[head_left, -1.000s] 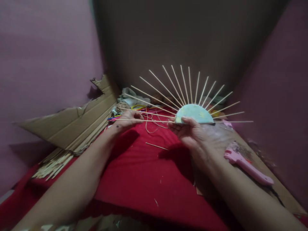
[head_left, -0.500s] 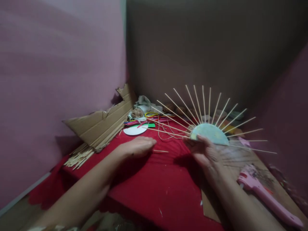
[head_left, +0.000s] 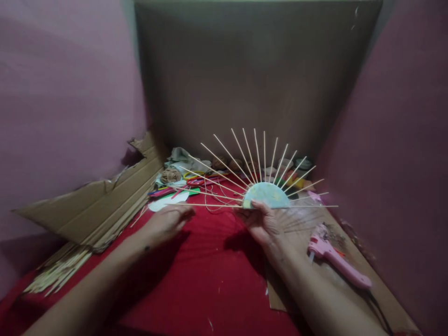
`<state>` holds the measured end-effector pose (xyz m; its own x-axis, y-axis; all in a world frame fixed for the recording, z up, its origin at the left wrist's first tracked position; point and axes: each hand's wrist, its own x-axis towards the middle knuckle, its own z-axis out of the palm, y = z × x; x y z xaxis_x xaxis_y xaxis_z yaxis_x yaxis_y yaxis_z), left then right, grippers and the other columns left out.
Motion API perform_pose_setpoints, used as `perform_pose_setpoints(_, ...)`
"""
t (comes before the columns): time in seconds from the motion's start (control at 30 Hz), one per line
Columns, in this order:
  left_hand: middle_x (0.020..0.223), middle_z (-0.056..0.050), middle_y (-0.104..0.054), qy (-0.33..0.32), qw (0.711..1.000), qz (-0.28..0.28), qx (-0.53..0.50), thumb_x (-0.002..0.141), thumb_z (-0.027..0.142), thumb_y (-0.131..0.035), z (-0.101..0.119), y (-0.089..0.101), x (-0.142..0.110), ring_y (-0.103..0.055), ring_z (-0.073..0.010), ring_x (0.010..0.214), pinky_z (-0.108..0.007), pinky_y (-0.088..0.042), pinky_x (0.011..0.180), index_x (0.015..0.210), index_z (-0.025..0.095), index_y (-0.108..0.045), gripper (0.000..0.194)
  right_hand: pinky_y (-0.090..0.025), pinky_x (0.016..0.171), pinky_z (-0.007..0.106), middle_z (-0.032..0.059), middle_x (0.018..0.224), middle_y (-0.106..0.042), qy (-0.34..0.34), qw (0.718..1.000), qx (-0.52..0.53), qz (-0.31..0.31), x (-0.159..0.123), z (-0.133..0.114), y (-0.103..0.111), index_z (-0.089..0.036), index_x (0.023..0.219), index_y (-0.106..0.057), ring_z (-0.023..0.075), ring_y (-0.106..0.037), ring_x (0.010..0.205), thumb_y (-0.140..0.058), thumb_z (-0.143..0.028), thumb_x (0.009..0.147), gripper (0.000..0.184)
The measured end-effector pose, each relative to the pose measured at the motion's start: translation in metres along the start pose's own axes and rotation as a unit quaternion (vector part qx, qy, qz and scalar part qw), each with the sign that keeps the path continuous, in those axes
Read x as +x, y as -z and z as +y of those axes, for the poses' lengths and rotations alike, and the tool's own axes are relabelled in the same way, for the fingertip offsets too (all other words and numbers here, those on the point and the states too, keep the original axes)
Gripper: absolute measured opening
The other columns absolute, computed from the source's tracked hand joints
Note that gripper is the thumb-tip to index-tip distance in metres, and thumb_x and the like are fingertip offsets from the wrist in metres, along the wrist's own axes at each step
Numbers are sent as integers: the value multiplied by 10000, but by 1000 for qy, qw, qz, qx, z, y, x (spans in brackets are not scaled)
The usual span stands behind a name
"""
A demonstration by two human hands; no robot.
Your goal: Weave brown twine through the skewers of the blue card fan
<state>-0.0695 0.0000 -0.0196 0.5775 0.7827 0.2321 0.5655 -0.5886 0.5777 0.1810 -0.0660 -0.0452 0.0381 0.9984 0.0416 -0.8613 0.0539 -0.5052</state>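
Observation:
My right hand (head_left: 262, 225) grips the lower edge of a pale blue half-disc (head_left: 268, 194) and holds it upright above the red cloth (head_left: 203, 270). Several thin wooden skewers (head_left: 227, 164) fan out from the half-disc like rays. The lowest skewer on the left runs level toward my left hand (head_left: 167, 221). That hand hovers low over the cloth, palm down, fingers curled inward, just under this skewer's tip. Whatever the fingers enclose is hidden. A white paper disc (head_left: 164, 201) lies just beyond the left hand.
A pink glue gun (head_left: 336, 261) lies on a brown board (head_left: 353, 254) at the right, its cord trailing toward me. Torn cardboard (head_left: 94, 210) leans at the left over a bundle of skewers (head_left: 58, 275). Twine, cloth and coloured scraps (head_left: 189, 175) are piled at the back.
The left hand drew back from the loose skewer on the cloth, which no longer shows. The right hand levelled the fan. The camera swung back toward the right.

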Motion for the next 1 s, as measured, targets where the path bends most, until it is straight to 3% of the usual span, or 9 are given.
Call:
perform_pose_setpoints(0.07,928,-65,-629,-12,998,22,-50,751,303,-560,18,-15,16,-558,-198,800,-311,-420,736,894,214,-641,187,-540,797,396,35,659,-715,-3,1000,8,-9,-1,2,-1,-145,712,-616,198,-687,647,-627,-92,649,83)
perform_pose_setpoints(0.13,883,-42,-615,41,987,16,-156,759,315,-560,32,-25,30,-519,-139,612,-271,-413,574,1056,199,-580,320,-540,797,395,37,669,-717,-9,1000,14,-13,-2,4,-2,-144,705,-617,195,-684,649,-625,-91,654,74)
perform_pose_setpoints(0.2,924,-37,-606,47,971,2,-236,756,286,-582,43,-31,41,-512,-110,608,-247,-408,565,1118,180,-548,379,-537,798,404,43,655,-716,-20,1000,17,-10,-4,7,-4,-144,681,-612,199,-681,641,-628,-95,648,61)
perform_pose_setpoints(0.27,902,-40,-619,55,951,-43,-302,734,260,-627,53,-34,49,-554,-126,673,-252,-431,609,1154,165,-530,442,-532,803,414,43,649,-714,-31,999,23,-9,-5,10,-5,-146,674,-609,196,-677,635,-626,-98,648,58)
perform_pose_setpoints(0.37,1033,-82,-621,24,911,-134,-388,726,244,-663,62,-35,55,-601,-188,861,-295,-466,718,1153,160,-530,456,-532,800,396,19,667,-714,-41,998,40,-17,-7,13,-5,-154,715,-608,168,-666,630,-614,-91,667,79)
perform_pose_setpoints(0.5,1092,-115,-620,-1,897,-177,-405,775,254,-631,60,-37,55,-597,-212,952,-325,-468,801,1085,130,-587,337,-540,768,359,32,728,-721,-53,998,34,-28,-7,16,-2,-140,787,-607,159,-664,644,-615,-88,666,132)
perform_pose_setpoints(0.67,938,-90,-651,43,895,-142,-421,771,287,-645,52,-43,49,-610,-172,809,-290,-474,726,986,100,-628,286,-543,764,387,36,708,-720,-76,997,5,-20,-8,21,0,-138,815,-609,166,-663,639,-611,-93,659,162)
perform_pose_setpoints(0.83,911,-73,-647,25,902,-137,-408,771,279,-642,52,-44,43,-602,-162,800,-280,-469,716,904,117,-646,210,-550,731,374,52,708,-720,-103,993,-25,-44,-11,23,3,-108,811,-630,168,-660,627,-619,-128,661,152)
perform_pose_setpoints(1.0,794,-44,-654,80,886,-127,-440,732,325,-674,51,-46,43,-604,-140,668,-268,-474,614,848,140,-644,220,-541,658,294,31,722,-711,-107,991,-48,-58,-11,21,5,-130,854,-633,141,-644,621,-622,-137,656,198)
